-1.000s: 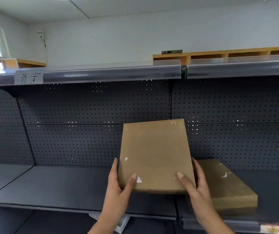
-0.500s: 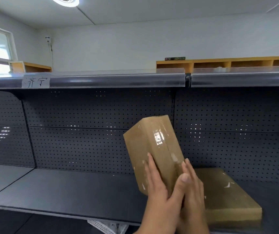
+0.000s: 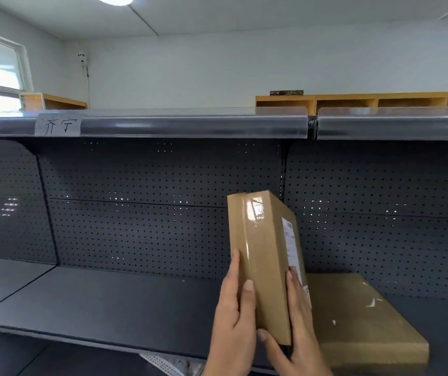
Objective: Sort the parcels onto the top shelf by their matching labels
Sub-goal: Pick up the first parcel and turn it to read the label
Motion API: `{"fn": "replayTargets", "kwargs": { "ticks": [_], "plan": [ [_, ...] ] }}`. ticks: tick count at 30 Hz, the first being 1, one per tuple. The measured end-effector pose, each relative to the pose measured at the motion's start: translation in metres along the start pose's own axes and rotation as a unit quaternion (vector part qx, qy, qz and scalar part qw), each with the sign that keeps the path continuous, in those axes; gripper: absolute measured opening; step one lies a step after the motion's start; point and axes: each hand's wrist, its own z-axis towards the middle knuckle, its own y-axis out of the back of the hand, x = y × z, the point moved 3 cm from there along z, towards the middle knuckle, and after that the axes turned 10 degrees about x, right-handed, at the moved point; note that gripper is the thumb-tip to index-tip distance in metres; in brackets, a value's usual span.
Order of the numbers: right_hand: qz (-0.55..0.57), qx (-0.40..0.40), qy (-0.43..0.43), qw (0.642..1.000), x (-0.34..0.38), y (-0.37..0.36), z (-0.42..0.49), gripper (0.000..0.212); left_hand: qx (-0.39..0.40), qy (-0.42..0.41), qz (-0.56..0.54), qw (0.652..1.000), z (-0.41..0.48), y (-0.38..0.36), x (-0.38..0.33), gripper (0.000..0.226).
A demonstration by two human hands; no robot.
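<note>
Right now both hands hold one brown cardboard parcel (image 3: 265,256) upright on edge in front of the dark pegboard back panel (image 3: 149,213), above the middle shelf (image 3: 103,305). The left hand (image 3: 235,318) is clamped on the parcel's left side, its fingers flat along the hidden face and its thumb (image 3: 248,293) laid on the narrow taped face that looks at the camera. The right hand (image 3: 296,337) is clamped on the lower right side, with fingers reaching up the face that carries a white shipping label (image 3: 290,248); the label is seen at a steep slant and its print cannot be read. Glossy clear tape (image 3: 254,213) runs down the narrow face and catches the light. A second flat brown parcel (image 3: 364,318) lies on the middle shelf just beside the held one, to its right and partly behind the right hand. Higher up, the top shelf (image 3: 190,126) shows its grey front rail with a clear strip, and a handwritten paper label (image 3: 58,126) sits on that rail well to the left of the parcels. Wooden cubbies (image 3: 366,100) stand behind the top shelf against the far wall
</note>
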Motion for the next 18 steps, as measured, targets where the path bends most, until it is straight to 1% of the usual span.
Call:
{"fn": "replayTargets", "kwargs": {
  "ticks": [1, 3, 4, 5, 6, 8, 9, 11, 13, 16, 18],
  "plan": [
    [-0.011, 0.011, 0.001, 1.000, 0.002, -0.001, 0.002, 0.107, 0.004, -0.002, 0.010, 1.000, -0.001, -0.001, -0.004, 0.069],
    [-0.020, 0.031, -0.002, 0.999, 0.008, -0.002, 0.005, 0.106, -0.009, -0.007, 0.041, 0.999, -0.003, -0.003, -0.011, 0.101],
    [-0.009, 0.041, -0.002, 0.999, 0.011, -0.002, 0.006, 0.108, -0.024, -0.010, 0.058, 0.998, -0.005, -0.003, -0.014, 0.113],
    [-0.001, 0.053, 0.002, 0.999, 0.012, -0.002, 0.006, 0.110, -0.041, -0.013, 0.069, 0.997, -0.005, -0.003, -0.015, 0.120],
    [0.004, 0.073, 0.006, 0.997, 0.013, -0.002, 0.005, 0.113, -0.058, -0.014, 0.073, 0.996, -0.006, -0.001, -0.014, 0.121],
    [0.016, 0.114, 0.020, 0.993, 0.014, 0.004, 0.005, 0.115, -0.089, -0.018, 0.077, 0.993, -0.006, 0.004, -0.011, 0.116],
    [0.026, 0.123, 0.034, 0.991, 0.011, 0.009, 0.005, 0.113, -0.097, -0.020, 0.080, 0.992, -0.004, 0.008, -0.009, 0.112],
    [0.031, 0.117, 0.051, 0.991, 0.001, 0.019, 0.008, 0.101, -0.101, -0.022, 0.061, 0.993, 0.001, 0.018, -0.005, 0.103],
    [0.023, 0.093, 0.066, 0.993, -0.011, 0.028, 0.012, 0.084, -0.094, -0.023, 0.018, 0.995, 0.006, 0.029, -0.004, 0.094],
    [0.023, 0.000, 0.056, 0.998, -0.031, 0.041, 0.018, 0.057, -0.080, -0.013, -0.038, 0.996, 0.013, 0.048, -0.001, 0.093],
    [0.008, -0.064, 0.012, 0.998, -0.041, 0.051, 0.020, 0.054, -0.080, 0.001, -0.082, 0.993, 0.017, 0.060, 0.005, 0.087]
  ]
}}
